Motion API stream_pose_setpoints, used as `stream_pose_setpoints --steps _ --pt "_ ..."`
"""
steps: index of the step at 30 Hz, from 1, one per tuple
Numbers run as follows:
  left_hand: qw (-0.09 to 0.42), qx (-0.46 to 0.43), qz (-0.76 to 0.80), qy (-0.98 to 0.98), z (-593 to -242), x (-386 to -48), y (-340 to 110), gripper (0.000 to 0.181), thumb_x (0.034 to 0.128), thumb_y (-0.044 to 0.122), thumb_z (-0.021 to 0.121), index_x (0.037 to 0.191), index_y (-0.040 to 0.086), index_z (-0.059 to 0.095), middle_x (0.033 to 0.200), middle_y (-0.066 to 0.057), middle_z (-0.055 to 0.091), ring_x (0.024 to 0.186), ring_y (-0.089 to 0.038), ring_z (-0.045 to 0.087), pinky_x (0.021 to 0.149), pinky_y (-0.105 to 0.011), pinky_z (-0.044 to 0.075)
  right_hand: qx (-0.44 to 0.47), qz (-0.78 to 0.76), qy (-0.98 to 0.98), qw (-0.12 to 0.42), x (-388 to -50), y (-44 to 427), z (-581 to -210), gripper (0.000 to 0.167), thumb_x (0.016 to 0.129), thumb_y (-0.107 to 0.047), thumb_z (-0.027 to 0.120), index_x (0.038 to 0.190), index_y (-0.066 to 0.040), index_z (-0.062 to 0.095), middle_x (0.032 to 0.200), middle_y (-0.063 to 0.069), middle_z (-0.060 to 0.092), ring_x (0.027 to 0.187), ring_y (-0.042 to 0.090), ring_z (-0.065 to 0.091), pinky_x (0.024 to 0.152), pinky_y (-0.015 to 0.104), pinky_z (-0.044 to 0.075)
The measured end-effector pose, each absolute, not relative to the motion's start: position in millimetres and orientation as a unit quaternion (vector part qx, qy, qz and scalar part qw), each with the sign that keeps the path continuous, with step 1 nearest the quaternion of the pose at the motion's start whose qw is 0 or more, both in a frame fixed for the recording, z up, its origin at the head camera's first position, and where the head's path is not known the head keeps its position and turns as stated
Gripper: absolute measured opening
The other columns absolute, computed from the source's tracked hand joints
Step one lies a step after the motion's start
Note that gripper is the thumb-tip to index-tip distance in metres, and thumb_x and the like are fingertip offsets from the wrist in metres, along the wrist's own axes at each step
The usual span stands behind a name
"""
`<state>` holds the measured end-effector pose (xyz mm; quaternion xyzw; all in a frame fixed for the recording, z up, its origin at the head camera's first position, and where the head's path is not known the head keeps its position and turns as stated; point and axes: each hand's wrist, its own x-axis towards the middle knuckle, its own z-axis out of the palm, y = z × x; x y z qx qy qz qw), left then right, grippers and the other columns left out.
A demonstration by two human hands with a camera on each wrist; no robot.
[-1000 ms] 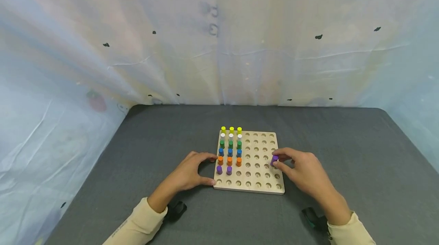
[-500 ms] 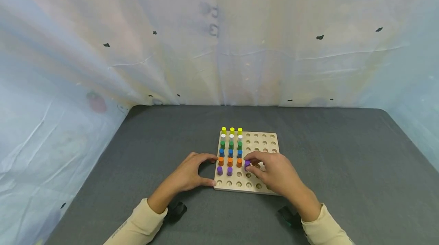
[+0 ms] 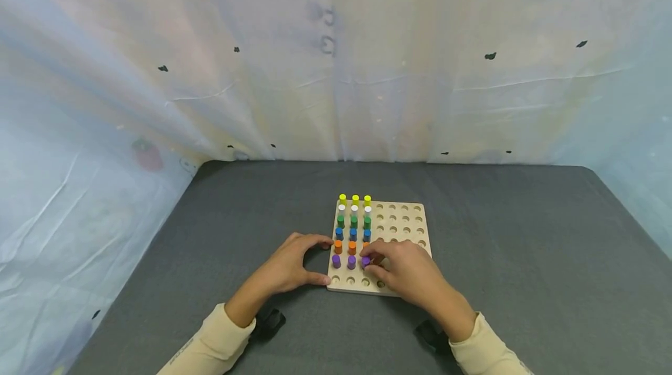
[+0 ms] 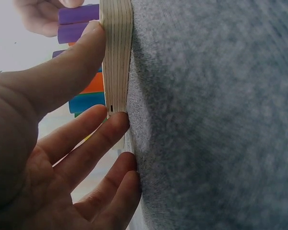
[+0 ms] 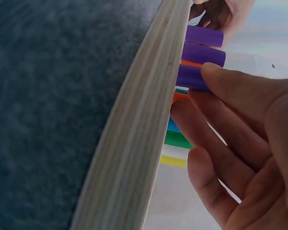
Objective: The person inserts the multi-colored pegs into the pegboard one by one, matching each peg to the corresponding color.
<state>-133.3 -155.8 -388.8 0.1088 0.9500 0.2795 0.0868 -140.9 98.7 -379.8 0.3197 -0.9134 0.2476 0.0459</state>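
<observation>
A square wooden pegboard point(image 3: 387, 224) lies on the grey table, its left columns filled with short coloured pegs. My right hand point(image 3: 412, 273) pinches a purple peg point(image 3: 365, 261) between thumb and fingertips, at the third place of the purple row. In the right wrist view this purple peg point(image 5: 189, 76) stands at the board's surface beside two other purple pegs; its lower end in the hole cannot be seen. My left hand point(image 3: 286, 264) rests against the board's left edge, thumb and fingers spread. From the left wrist, its fingertips touch the layered board side point(image 4: 117, 57).
Rows of yellow point(image 3: 354, 199), white, green, blue and orange pegs point(image 3: 352, 248) stand behind the purple row. Bare holes fill the board's right part and front row. A pale curtain point(image 3: 388, 72) hangs behind the dark table point(image 3: 525, 235).
My right hand has carried the purple peg leftward from the board's right edge to the third place in the purple row. My left hand has stayed at the left edge.
</observation>
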Motion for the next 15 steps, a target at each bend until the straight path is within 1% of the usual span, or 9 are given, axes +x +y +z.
stream_pose_setpoints --steps 4,7,9,11,13,15 --pt "0.087 0.106 0.286 0.949 -390.1 -133.6 -155.0 0.068 0.071 0.034 0.09 0.132 0.022 0.062 0.127 0.007 0.066 0.118 -0.017 0.049 0.102 -0.048 0.042 0.308 0.241 -0.92 0.034 -139.3 97.9 -380.5 0.016 0.085 -0.025 0.079 0.101 -0.024 0.074 0.086 -0.015 0.074 0.076 -0.001 0.067 0.069 0.027 0.05" --pt "0.091 0.124 0.295 0.943 -394.7 -133.1 -152.9 0.069 0.0721 0.037 0.089 0.133 0.022 0.061 0.128 0.006 0.066 0.118 -0.019 0.049 0.102 -0.05 0.042 0.295 0.239 -0.925 0.02 -134.9 102.5 -379.7 0.018 0.087 -0.025 0.077 0.105 -0.024 0.074 0.087 -0.015 0.075 0.076 -0.002 0.066 0.068 0.027 0.049" --pt "0.098 0.139 0.301 0.938 -397.2 -133.1 -153.2 0.069 0.0728 0.039 0.088 0.134 0.021 0.061 0.129 0.005 0.065 0.119 -0.019 0.049 0.102 -0.05 0.042 0.289 0.24 -0.927 0.011 -131.8 107.7 -378.4 0.02 0.09 -0.028 0.074 0.11 -0.025 0.074 0.091 -0.014 0.075 0.078 -0.001 0.067 0.068 0.026 0.05" --pt "0.106 0.15 0.304 0.935 -397.2 -134.5 -155.2 0.068 0.074 0.038 0.088 0.134 0.02 0.061 0.13 0.004 0.065 0.118 -0.02 0.05 0.102 -0.049 0.042 0.286 0.239 -0.928 0.01 -131.5 114.5 -376.2 0.022 0.092 -0.031 0.071 0.113 -0.025 0.073 0.098 -0.013 0.075 0.084 0.002 0.068 0.07 0.028 0.052" --pt "0.109 0.151 0.299 0.936 -394.1 -137.1 -158.9 0.063 0.0777 0.036 0.085 0.134 0.019 0.061 0.13 0.003 0.066 0.117 -0.02 0.053 0.101 -0.049 0.043 0.289 0.231 -0.929 0.021 -137.0 124.8 -373.1 0.023 0.095 -0.034 0.067 0.115 -0.025 0.072 0.106 -0.01 0.075 0.093 0.008 0.07 0.077 0.034 0.055" --pt "0.106 0.143 0.283 0.942 -388.0 -141.3 -162.4 0.057 0.0829 0.033 0.081 0.134 0.019 0.061 0.132 0.002 0.065 0.119 -0.022 0.055 0.103 -0.049 0.043 0.287 0.214 -0.933 0.047 -150.2 140.1 -370.4 0.024 0.099 -0.036 0.062 0.115 -0.023 0.072 0.113 -0.004 0.074 0.102 0.017 0.07 0.085 0.043 0.055"
